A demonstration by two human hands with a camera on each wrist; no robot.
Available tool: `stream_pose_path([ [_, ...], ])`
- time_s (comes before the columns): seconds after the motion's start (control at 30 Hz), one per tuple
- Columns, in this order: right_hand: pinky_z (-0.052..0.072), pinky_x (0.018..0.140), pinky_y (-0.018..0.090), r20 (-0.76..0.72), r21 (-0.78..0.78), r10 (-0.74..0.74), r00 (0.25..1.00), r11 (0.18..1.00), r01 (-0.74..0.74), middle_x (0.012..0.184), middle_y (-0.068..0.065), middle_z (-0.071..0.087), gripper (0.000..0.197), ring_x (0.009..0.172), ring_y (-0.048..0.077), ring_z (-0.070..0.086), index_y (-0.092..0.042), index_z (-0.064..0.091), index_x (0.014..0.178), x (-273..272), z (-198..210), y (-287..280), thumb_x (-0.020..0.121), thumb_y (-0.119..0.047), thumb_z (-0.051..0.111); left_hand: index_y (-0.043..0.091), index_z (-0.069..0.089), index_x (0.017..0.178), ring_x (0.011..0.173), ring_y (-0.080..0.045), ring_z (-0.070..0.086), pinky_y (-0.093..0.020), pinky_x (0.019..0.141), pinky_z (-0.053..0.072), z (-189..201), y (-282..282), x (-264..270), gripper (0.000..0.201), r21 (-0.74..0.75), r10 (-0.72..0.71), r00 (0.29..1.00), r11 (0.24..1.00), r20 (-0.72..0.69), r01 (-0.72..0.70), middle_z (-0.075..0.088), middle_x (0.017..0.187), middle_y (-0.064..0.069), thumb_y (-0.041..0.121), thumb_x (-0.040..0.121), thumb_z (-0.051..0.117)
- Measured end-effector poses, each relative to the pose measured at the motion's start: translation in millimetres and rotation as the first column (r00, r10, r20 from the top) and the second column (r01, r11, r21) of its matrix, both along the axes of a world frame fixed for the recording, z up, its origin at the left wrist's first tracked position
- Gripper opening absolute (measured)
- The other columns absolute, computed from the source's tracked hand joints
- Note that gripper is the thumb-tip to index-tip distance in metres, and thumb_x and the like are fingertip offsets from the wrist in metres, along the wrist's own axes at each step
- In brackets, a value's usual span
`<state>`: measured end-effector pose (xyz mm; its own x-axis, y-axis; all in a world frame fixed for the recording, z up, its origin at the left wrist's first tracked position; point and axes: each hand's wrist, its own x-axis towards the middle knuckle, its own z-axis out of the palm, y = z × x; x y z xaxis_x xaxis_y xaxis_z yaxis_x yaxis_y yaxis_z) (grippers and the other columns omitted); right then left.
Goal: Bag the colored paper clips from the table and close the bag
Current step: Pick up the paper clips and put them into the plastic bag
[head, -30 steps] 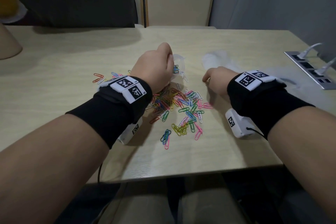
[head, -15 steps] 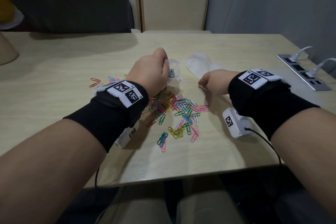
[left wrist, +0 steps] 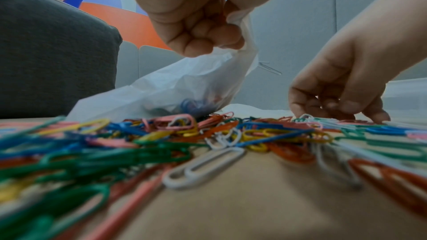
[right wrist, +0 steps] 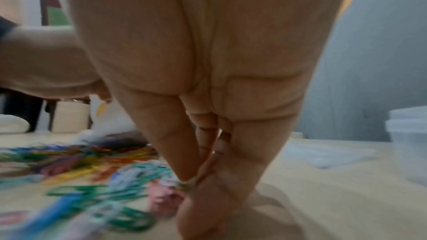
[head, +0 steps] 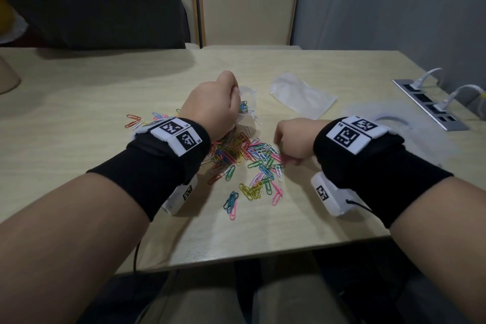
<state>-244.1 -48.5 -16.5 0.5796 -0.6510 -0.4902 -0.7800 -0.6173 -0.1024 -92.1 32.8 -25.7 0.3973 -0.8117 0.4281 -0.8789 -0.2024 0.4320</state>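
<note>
On the bench, head view: the left hand (head: 214, 102) is curled round the gathered mouth of a thin clear bag (head: 247, 102); a few clips show through the film.
Head view, right hand: the right hand (head: 293, 139) is lowered, fingers bent down, onto the right edge of the paper clips (head: 244, 158). Whether it pinches a clip cannot be told from here.
Head view, clip location: the pile lies loose on the bench (head: 105, 113) between the two wrists, with strays toward the near edge and to the left.
Head view, other items: a second flat clear bag (head: 299, 96) lies beyond the right hand, and a power strip (head: 431, 105) with white plugs sits at the far right.
Left wrist view: the fingers (left wrist: 203, 39) are folded tight on the bag's neck; the bag sags onto the bench with a small dark cluster of clips in its bottom.
Right wrist view: fingertips (right wrist: 191, 180) are drawn together on the pile, apparently nipping a clip; blur prevents certainty. Stacked clear tubs (right wrist: 409, 145) stand at right.
Progress: early, by judgement. Few clips are bagged, most remain on the bench, and the bag is not yet closed.
Markings: the wristbands carry square black-and-white code tags; no readable brand or text.
</note>
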Motion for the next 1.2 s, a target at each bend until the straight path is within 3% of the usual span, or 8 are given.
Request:
stream_pose_path([
  [0.17, 0.049, 0.066, 0.024, -0.053, -0.053, 0.067, 0.996, 0.996, -0.07, 0.105, 0.007, 0.072, 0.041, 0.074, 0.02, 0.065, -0.012, 0.064, 0.121, -1.1, 18.9, 25.4, 0.085, -0.031, 0.065, 0.008, 0.049, 0.104, 0.069, -0.028, 0.044, -0.034, 0.061, 0.031, 0.7, 0.4, -0.3, 0.021, 0.008, -0.007, 1.0, 1.0, 0.012, 0.006, 0.05, 0.07, -0.007, 0.025, 0.099, 0.037],
  [0.27, 0.051, 0.062, 0.025, -0.216, -0.029, 0.073, 0.974, 0.996, -0.081, 0.107, 0.002, 0.07, 0.066, 0.063, 0.014, 0.061, -0.014, 0.061, 0.117, -13.3, 33.8, 40.6, 0.067, -0.054, 0.08, 0.008, 0.049, 0.104, 0.069, -0.029, 0.044, -0.034, 0.06, 0.031, 0.7, 0.5, 0.2, 0.021, 0.008, -0.013, 1.0, 1.0, 0.012, 0.013, 0.05, 0.07, -0.008, 0.024, 0.099, 0.037],
  [0.4, 0.051, 0.049, 0.02, -0.1, 0.091, -0.119, 0.988, 0.988, 0.129, 0.077, -0.001, 0.068, 0.04, 0.055, 0.012, 0.06, -0.014, 0.058, 0.088, -17.5, 19.4, 54.1, 0.065, -0.025, 0.089, 0.008, 0.048, 0.103, 0.068, -0.029, 0.044, -0.033, 0.06, 0.03, 0.0, 0.7, 0.3, 0.021, 0.017, -0.016, 1.0, 1.0, 0.009, 0.016, 0.05, 0.07, -0.007, 0.025, 0.099, 0.037],
  [0.47, 0.043, 0.046, 0.019, -0.017, 0.05, -0.124, 0.992, 0.991, 0.125, 0.071, -0.001, 0.061, 0.035, 0.054, 0.011, 0.055, -0.012, 0.055, 0.084, -11.5, 15.3, 54.5, 0.072, -0.026, 0.085, 0.008, 0.048, 0.103, 0.068, -0.029, 0.045, -0.034, 0.06, 0.03, 0.0, 0.9, 0.3, 0.021, 0.019, -0.013, 1.0, 1.0, 0.006, 0.013, 0.05, 0.069, -0.007, 0.025, 0.099, 0.036],
  [0.63, 0.051, 0.073, 0.03, 0.111, 0.015, -0.109, 0.988, 0.994, 0.108, 0.108, 0.008, 0.067, 0.062, 0.09, 0.023, 0.064, -0.004, 0.053, 0.124, 7.5, 5.2, 41.2, 0.077, -0.036, 0.079, 0.008, 0.048, 0.103, 0.069, -0.03, 0.048, -0.034, 0.06, 0.032, 0.5, 1.1, -0.1, 0.021, 0.017, -0.009, 1.0, 1.0, -0.002, 0.009, 0.052, 0.071, -0.007, 0.025, 0.099, 0.036],
  [0.8, 0.049, 0.09, 0.036, 0.119, 0.012, -0.073, 0.99, 0.997, 0.072, 0.138, 0.01, 0.035, 0.102, 0.111, 0.031, 0.058, -0.021, 0.028, 0.145, 15.8, -2.8, 38.5, 0.065, -0.064, 0.075, 0.008, 0.049, 0.103, 0.07, -0.03, 0.047, -0.035, 0.061, 0.033, 0.4, 0.7, 0.1, 0.022, 0.003, -0.007, 1.0, 1.0, -0.006, 0.007, 0.053, 0.072, -0.009, 0.025, 0.099, 0.037],
  [0.93, 0.046, 0.086, 0.038, 0.088, -0.037, -0.005, 0.996, 0.999, 0.008, 0.137, 0.013, 0.029, 0.075, 0.109, 0.037, 0.057, -0.022, 0.034, 0.142, 24.6, -8.8, 39.8, 0.082, -0.053, 0.067, 0.008, 0.049, 0.103, 0.07, -0.029, 0.045, -0.034, 0.062, 0.032, 0.3, 0.7, 0.2, 0.021, -0.006, -0.011, 1.0, 1.0, -0.016, 0.011, 0.052, 0.072, -0.009, 0.024, 0.098, 0.037],
  [1.2, 0.048, 0.083, 0.031, 0.09, -0.173, 0.069, 0.994, 0.983, -0.053, 0.117, 0.011, 0.065, 0.031, 0.106, 0.03, 0.062, -0.009, 0.061, 0.121, 26.6, -9.5, 25.7, 0.094, -0.023, 0.056, 0.008, 0.048, 0.104, 0.07, -0.028, 0.044, -0.033, 0.062, 0.03, 0.3, 0.4, -0.2, 0.021, 0.004, -0.004, 1.0, 1.0, -0.01, 0.004, 0.053, 0.073, -0.008, 0.025, 0.099, 0.036],
])
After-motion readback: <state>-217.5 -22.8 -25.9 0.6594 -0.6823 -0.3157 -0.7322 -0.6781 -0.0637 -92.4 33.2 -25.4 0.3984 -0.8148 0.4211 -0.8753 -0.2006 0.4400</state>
